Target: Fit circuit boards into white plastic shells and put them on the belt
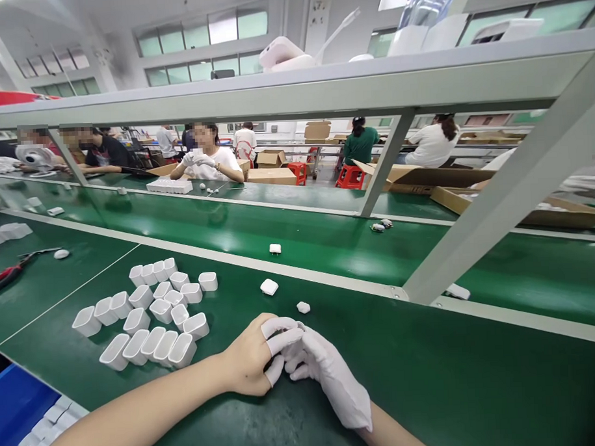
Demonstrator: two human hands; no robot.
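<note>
My left hand (258, 358), with white covers on its fingers, meets my right hand (327, 371), which wears a white glove. The fingers of both are curled together over the green work surface (405, 375). Whatever lies between them is hidden by the fingers. Just beyond my hands lie a small white piece (303, 307) and a white rounded block (269, 287). To the left of my left hand stand several white open-topped cups (175, 347), grouped in loose rows.
A green conveyor belt (322, 245) runs behind a pale metal rail, carrying another white block (275, 248). A slanted post (497, 209) rises at the right. Red-handled pliers (16, 272) lie far left, near a blue bin (21, 402) holding white parts. People sit across the belt.
</note>
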